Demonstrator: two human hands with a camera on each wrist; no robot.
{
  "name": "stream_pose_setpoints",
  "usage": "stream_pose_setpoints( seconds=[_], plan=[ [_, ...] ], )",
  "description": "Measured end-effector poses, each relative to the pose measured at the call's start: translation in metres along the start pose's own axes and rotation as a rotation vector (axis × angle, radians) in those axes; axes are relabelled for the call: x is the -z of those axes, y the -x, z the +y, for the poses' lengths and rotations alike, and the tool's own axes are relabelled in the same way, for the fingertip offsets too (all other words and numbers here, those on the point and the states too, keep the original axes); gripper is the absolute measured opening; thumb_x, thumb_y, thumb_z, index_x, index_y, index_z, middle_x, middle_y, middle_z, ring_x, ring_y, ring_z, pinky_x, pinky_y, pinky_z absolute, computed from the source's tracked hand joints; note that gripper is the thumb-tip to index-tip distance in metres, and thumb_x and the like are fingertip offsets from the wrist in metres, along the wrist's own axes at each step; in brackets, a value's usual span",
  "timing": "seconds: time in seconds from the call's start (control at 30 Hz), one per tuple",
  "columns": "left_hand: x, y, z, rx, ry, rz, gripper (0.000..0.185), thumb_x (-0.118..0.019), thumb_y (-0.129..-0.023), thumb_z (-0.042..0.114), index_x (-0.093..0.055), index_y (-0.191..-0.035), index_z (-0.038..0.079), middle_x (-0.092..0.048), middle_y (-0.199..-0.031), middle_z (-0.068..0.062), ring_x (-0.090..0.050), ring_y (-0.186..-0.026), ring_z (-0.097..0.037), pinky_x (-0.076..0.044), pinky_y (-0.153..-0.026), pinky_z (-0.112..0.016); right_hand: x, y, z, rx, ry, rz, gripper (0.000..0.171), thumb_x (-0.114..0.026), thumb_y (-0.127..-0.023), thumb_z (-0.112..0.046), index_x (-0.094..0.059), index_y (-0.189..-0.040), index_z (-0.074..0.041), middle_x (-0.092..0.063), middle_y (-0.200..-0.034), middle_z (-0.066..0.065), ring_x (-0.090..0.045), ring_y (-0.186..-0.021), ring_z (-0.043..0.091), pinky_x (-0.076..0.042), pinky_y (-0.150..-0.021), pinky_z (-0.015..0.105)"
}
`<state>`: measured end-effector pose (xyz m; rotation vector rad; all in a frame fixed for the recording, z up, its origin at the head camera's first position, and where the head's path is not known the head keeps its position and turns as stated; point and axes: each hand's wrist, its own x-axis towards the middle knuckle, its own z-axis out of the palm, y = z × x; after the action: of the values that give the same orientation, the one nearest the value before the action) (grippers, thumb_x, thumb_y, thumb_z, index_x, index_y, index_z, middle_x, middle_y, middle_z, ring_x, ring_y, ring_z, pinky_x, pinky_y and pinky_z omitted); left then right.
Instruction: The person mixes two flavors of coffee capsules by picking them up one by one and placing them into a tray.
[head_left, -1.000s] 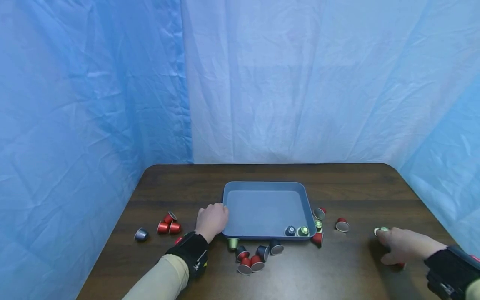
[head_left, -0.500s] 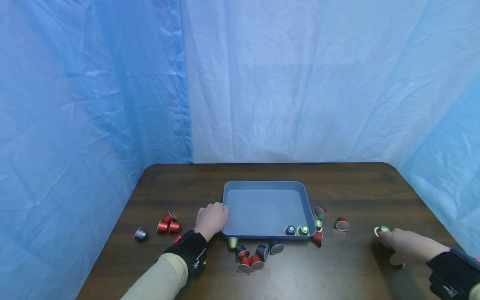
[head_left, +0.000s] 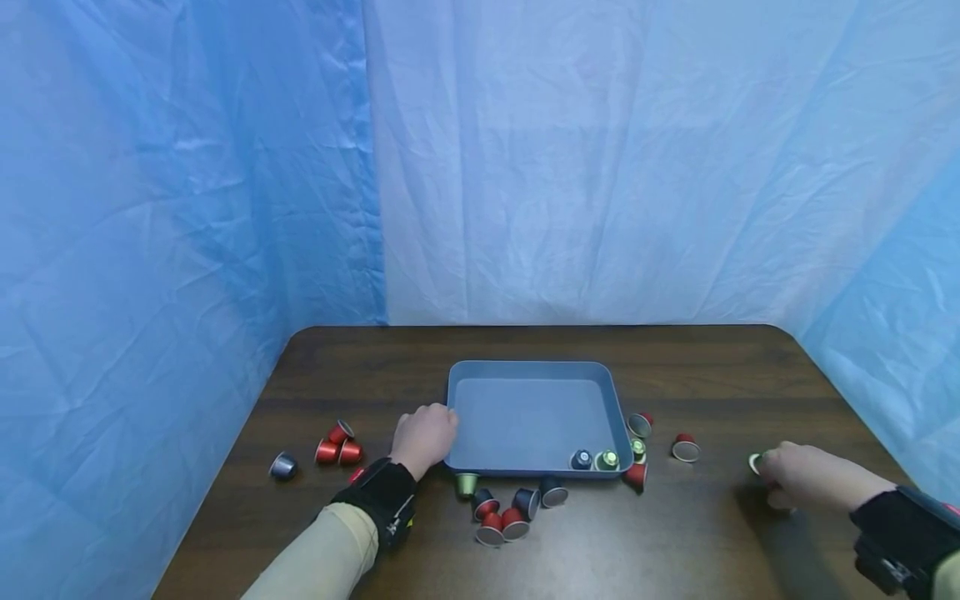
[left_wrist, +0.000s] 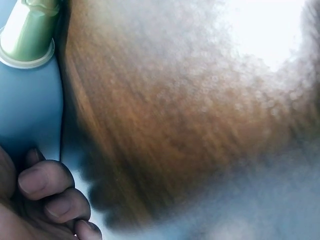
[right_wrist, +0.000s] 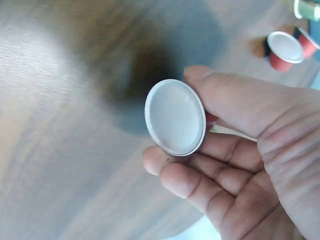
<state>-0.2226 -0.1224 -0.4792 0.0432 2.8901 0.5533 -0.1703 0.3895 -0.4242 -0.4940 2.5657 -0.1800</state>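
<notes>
My left hand [head_left: 424,437] holds the left rim of a blue tray [head_left: 525,371]; in the left wrist view its curled fingers [left_wrist: 47,179] lie at the tray wall [left_wrist: 35,110]. Above the table at the right, my right hand [head_left: 806,475] pinches a coffee capsule [right_wrist: 175,117] between thumb and fingers. Its silver lid faces the wrist camera, and a sliver of red body shows behind. A green coffee capsule [head_left: 754,463] is also in this hand, mostly hidden by the fingers. One dark blue capsule [head_left: 581,459] and one green capsule [head_left: 607,460] stand in the tray's front right corner.
Several red and dark blue capsules [head_left: 514,525] lie before the tray, beside a green capsule [head_left: 467,485]. More lie along its right side, with a red capsule [head_left: 686,448] farther right. At left are several red capsules [head_left: 350,452] and a blue capsule [head_left: 283,466].
The red capsule that lay on the table under my right hand is now pinched in it, and the hand has risen slightly. My left hand has stayed at the tray.
</notes>
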Motion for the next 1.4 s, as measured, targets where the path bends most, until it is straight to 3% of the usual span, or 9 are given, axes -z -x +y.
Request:
stream_pose_setpoints(
  seconds=[0.23, 0.4, 0.53, 0.73, 1.1, 1.27, 1.4],
  plan=[
    [0.001, 0.001, 0.000, -0.007, -0.030, 0.001, 0.038, -0.048, -0.108, 0.029, -0.065, -0.080, 0.013, -0.055, -0.068, -0.003, -0.057, -0.069, -0.020, -0.046, -0.077, -0.044, 0.023, -0.002, -0.018, 0.025, 0.038, 0.055, 0.025, -0.077, -0.086, -0.011, -0.058, -0.071, -0.020, -0.048, -0.065, -0.009, -0.039, -0.054, 0.005, -0.032, -0.052, 0.025],
    [0.000, 0.001, 0.000, -0.016, -0.046, 0.003, 0.036, -0.048, -0.108, 0.029, -0.066, -0.081, 0.012, -0.055, -0.068, -0.002, -0.058, -0.070, -0.020, -0.046, -0.077, -0.044, 0.033, -0.002, -0.032, 0.055, 0.120, 0.157, 0.034, -0.081, -0.085, -0.021, -0.050, -0.070, -0.021, -0.040, -0.063, -0.011, -0.032, -0.054, 0.003, -0.025, -0.052, 0.025],
    [-0.001, 0.000, 0.000, -0.028, -0.066, 0.006, 0.033, -0.050, -0.108, 0.028, -0.067, -0.085, 0.012, -0.055, -0.069, -0.001, -0.059, -0.071, -0.020, -0.047, -0.076, -0.044, 0.041, -0.005, -0.044, 0.042, 0.151, 0.184, 0.035, -0.081, -0.085, -0.028, -0.050, -0.072, -0.021, -0.042, -0.062, -0.010, -0.034, -0.053, 0.004, -0.026, -0.051, 0.025],
    [-0.002, -0.001, -0.001, -0.017, -0.053, 0.004, 0.034, -0.050, -0.108, 0.029, -0.066, -0.083, 0.012, -0.055, -0.068, -0.002, -0.058, -0.071, -0.020, -0.046, -0.077, -0.044, 0.051, -0.011, -0.055, 0.095, 0.197, 0.239, 0.032, -0.078, -0.089, -0.021, -0.049, -0.075, -0.022, -0.039, -0.063, -0.010, -0.031, -0.054, 0.004, -0.023, -0.051, 0.026],
    [-0.003, -0.002, -0.001, -0.004, -0.054, -0.006, 0.032, -0.050, -0.108, 0.030, -0.068, -0.088, 0.012, -0.055, -0.070, -0.001, -0.060, -0.075, -0.021, -0.047, -0.081, -0.046, 0.070, -0.012, -0.073, 0.265, 0.181, 0.321, 0.034, -0.074, -0.091, -0.013, -0.055, -0.070, -0.032, -0.038, -0.064, -0.020, -0.031, -0.057, -0.003, -0.027, -0.053, 0.022],
    [-0.003, -0.002, -0.001, -0.020, -0.081, -0.001, 0.030, -0.051, -0.108, 0.030, -0.068, -0.090, 0.012, -0.055, -0.071, -0.001, -0.061, -0.076, -0.021, -0.047, -0.081, -0.046, 0.079, -0.011, -0.080, 0.322, 0.152, 0.338, 0.033, -0.073, -0.092, -0.011, -0.057, -0.074, -0.034, -0.040, -0.067, -0.019, -0.034, -0.061, -0.003, -0.032, -0.057, 0.023],
    [-0.004, -0.002, 0.000, -0.035, -0.115, -0.005, 0.027, -0.053, -0.107, 0.028, -0.069, -0.093, 0.011, -0.057, -0.073, -0.001, -0.061, -0.077, -0.022, -0.048, -0.081, -0.047, 0.084, -0.012, -0.085, 0.331, 0.160, 0.348, 0.023, -0.074, -0.091, -0.010, -0.066, -0.083, -0.031, -0.051, -0.075, -0.020, -0.044, -0.067, -0.004, -0.041, -0.059, 0.023]
  ],
)
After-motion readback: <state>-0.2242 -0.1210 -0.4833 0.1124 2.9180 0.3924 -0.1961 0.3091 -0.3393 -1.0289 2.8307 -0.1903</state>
